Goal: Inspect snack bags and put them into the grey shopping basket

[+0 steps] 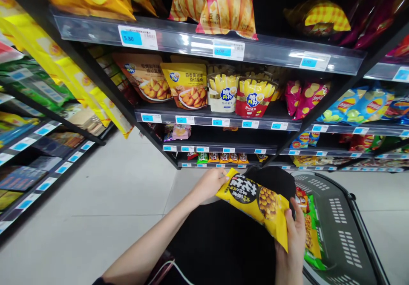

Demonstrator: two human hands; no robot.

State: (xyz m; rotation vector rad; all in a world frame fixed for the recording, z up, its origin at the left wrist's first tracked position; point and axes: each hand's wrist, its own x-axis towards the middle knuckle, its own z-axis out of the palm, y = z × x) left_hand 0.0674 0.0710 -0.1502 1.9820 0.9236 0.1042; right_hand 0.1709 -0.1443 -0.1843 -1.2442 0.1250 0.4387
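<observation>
I hold a yellow snack bag (255, 202) with black lettering and a picture of round golden snacks in both hands, tilted down to the right. My left hand (211, 182) grips its upper left end. My right hand (295, 238) grips its lower right edge. The bag hangs in front of my dark clothing, just left of a grey shopping basket (338, 225). Inside the basket lie other snack packets (311, 229) in yellow, red and green.
Black store shelves (217, 119) full of chip and snack bags stand straight ahead, with blue price tags (131, 38) on their edges. Another shelf row (38, 148) runs along the left. Pale tiled floor (105, 208) lies between them.
</observation>
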